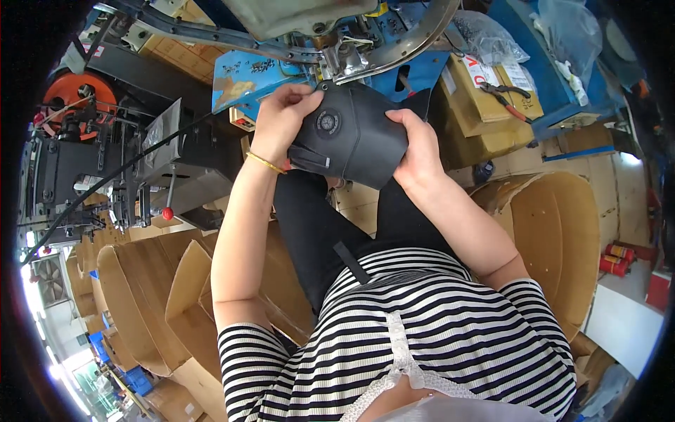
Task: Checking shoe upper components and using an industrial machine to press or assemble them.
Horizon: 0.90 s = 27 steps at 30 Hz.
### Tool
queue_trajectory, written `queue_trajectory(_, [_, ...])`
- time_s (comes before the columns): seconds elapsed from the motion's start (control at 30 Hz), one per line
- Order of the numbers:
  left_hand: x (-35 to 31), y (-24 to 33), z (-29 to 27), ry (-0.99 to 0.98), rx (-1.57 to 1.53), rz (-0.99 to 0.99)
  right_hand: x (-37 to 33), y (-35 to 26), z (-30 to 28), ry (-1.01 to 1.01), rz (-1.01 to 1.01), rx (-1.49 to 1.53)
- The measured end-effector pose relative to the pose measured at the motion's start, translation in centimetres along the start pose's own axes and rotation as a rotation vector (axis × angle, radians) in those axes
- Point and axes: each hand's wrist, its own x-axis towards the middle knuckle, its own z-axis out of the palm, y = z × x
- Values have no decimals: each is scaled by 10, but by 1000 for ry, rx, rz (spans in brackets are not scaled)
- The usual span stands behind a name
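Both hands hold a black sheet-like piece [365, 133], curved, with a seam, a round raised emblem and a strap with a small pale tag. It looks like part of a bag or cover, but its exact kind is unclear. My left hand [285, 116] pinches its upper left corner beside a small metal ring. Around its right edge my right hand [420, 148] is closed, thumb on top. The far edge of the piece is right at the metal head of a machine [344, 60]; whether they touch, I cannot tell.
Small dark parts lie on the machine's blue table [260, 74]. Red-handled pliers [508, 98] rest on a cardboard box [485, 91] at the right. Large open cartons [548, 232] stand on both sides of me. A red-knobbed lever [168, 211] juts from machinery at the left.
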Motion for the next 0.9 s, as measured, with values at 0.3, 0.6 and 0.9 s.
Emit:
queue_trajectory(0.3, [13,11,-10,-234,-125,-256,2,1,-5,-73,78,42])
queue_trajectory(0.6, [13,13,-5,-109,4,-200,4,-2,-12,-83,108,-20])
queue_trajectory(0.9, [17,16,-8,-151,97,-211,5,1,-10,-16,124,-24])
